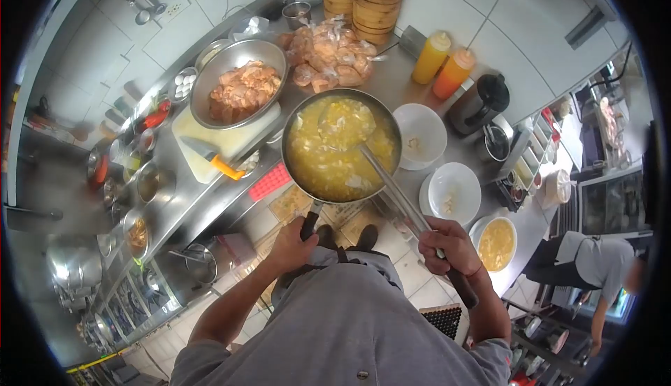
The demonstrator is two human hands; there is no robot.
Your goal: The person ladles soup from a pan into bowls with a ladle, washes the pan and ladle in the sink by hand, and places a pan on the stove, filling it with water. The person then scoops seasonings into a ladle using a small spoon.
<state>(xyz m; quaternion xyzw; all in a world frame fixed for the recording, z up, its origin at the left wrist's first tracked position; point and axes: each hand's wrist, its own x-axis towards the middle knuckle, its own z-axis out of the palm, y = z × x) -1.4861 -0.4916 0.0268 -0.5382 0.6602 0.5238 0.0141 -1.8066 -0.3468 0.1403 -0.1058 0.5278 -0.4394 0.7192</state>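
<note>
My left hand (292,245) is wrapped round the black handle of a deep pan (285,150). Yellow soup with pale pieces (307,166) fills much of the pan. A long metal ladle (391,185) is gripped in my right hand (451,246), its bowl in the soup near the pan's upper middle. Right of the pan are two white bowls, an upper one (432,129) and a lower one (467,189), each with a few small pale pieces at the bottom. Nearest my right hand, a third bowl (512,248) holds yellow soup.
Behind the pan are a steel bowl of raw meat (203,96), bagged meat (332,54) and bamboo steamers (381,2). An orange-handled knife (224,166) lies on a cutting board (187,127). Sauce bottles (432,57) and a black jug (479,103) stand right. Another person (594,264) bends at far right.
</note>
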